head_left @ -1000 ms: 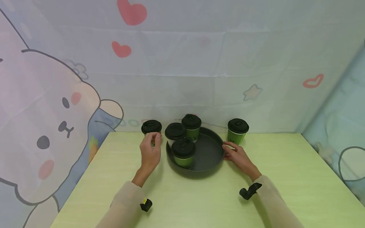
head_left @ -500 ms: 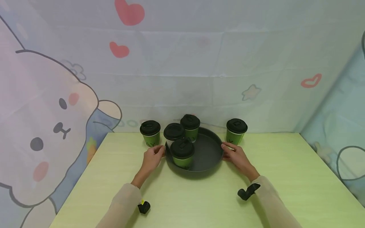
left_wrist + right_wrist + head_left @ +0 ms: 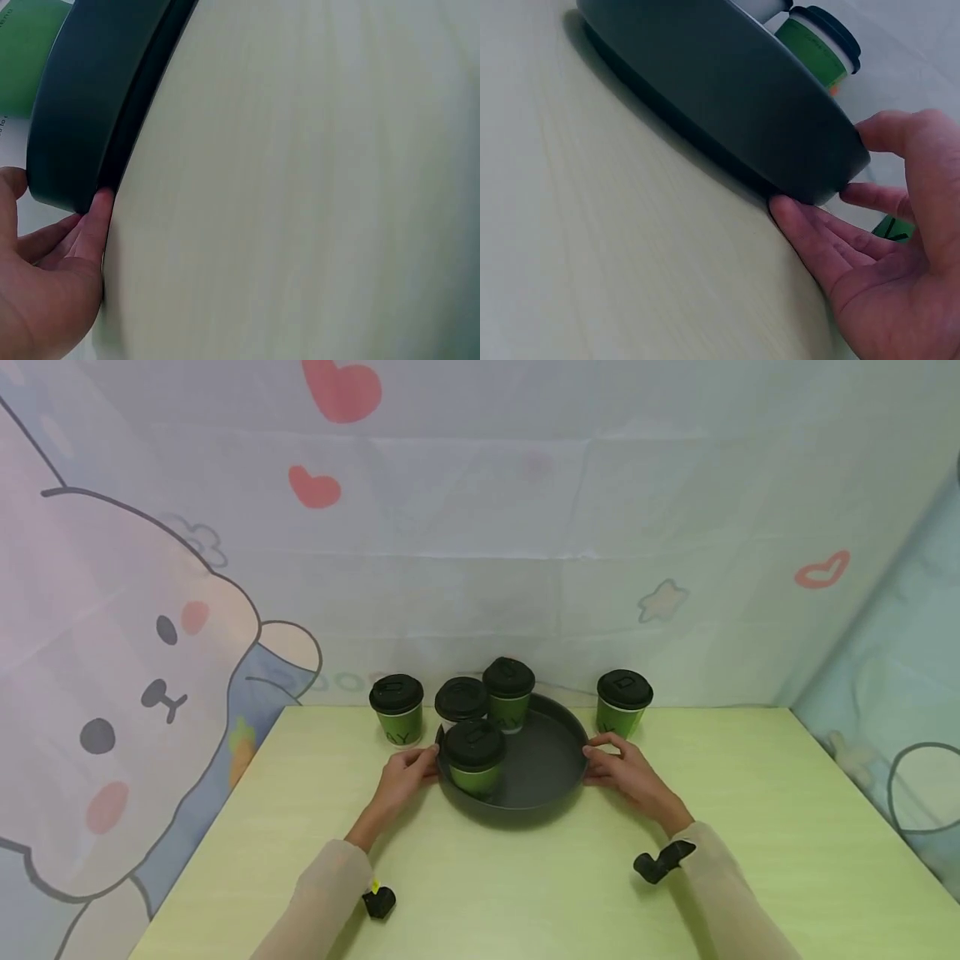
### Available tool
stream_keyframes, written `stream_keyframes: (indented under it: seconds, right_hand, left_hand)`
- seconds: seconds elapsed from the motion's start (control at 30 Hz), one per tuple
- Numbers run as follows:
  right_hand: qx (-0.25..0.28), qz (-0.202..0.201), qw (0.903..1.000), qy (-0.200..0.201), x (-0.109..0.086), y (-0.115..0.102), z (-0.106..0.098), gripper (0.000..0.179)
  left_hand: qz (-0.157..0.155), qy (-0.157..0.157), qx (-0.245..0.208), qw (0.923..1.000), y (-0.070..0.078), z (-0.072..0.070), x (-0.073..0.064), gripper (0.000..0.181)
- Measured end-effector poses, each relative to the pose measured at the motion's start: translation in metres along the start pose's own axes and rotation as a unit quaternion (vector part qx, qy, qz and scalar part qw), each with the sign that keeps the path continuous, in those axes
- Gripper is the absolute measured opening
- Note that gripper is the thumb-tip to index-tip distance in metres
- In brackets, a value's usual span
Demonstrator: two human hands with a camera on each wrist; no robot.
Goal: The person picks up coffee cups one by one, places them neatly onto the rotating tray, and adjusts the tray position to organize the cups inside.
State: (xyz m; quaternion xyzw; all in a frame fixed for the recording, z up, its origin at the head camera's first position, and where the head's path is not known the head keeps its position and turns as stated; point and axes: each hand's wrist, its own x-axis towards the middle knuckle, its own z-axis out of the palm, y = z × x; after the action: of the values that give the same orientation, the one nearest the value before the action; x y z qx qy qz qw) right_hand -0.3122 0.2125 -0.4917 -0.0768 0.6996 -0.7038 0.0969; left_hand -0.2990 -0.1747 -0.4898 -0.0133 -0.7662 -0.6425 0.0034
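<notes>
A round dark grey pan (image 3: 543,768) stands between my two hands, with three green paper cups with black lids in its left half. The front cup (image 3: 474,758) overlaps the left cup (image 3: 461,697), and the back cup (image 3: 508,695) stands behind them. My left hand (image 3: 401,781) holds the pan's left edge, thumb at the wall and fingertips low against its base in the left wrist view. On the opposite side my right hand (image 3: 630,781) grips the edge, its thumb high on the wall and other fingers at the underside in the right wrist view.
Another lidded green cup (image 3: 400,710) stands on the light table (image 3: 510,893) left of the pan. One more cup (image 3: 622,703) is behind my right hand. A printed cloth (image 3: 480,527) hangs right behind the table's back edge.
My left hand has come down from in front of the left table cup to the pan's left edge. The right hand stays at its edge. Cups in the pan have shifted slightly.
</notes>
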Motion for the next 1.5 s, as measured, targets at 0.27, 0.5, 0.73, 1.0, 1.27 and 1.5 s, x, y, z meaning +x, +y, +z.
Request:
stream_keyframes:
  seconds: [0.27,0.5,0.73,1.0,1.27,1.5]
  right_hand:
    - [-0.021,0.001,0.9993,0.032,0.002,-0.001,0.008,0.057]
    - [0.005,0.027,0.9990,-0.036,-0.001,-0.005,-0.003,0.043]
    - [0.011,0.040,0.9966,-0.071,0.000,-0.007,-0.009,0.055]
    - [0.000,0.030,0.9985,-0.047,0.003,-0.004,-0.002,0.051]
    - [0.018,0.075,0.9854,-0.152,-0.004,-0.008,-0.016,0.033]
    - [-0.008,0.033,0.9975,-0.062,0.003,-0.007,-0.010,0.067]
  left_hand:
    - [-0.002,-0.007,-0.026,0.9996,-0.003,0.000,0.000,0.046]
    - [0.002,-0.005,-0.023,0.9997,-0.004,0.001,0.001,0.045]
    - [0.003,0.003,-0.020,0.9998,-0.004,0.001,0.000,0.042]
    - [0.006,0.001,-0.018,0.9998,-0.006,0.001,0.003,0.044]
    - [0.005,-0.002,-0.013,0.9999,-0.005,-0.001,-0.001,0.046]
    - [0.000,-0.003,-0.016,0.9999,-0.004,0.000,0.002,0.045]
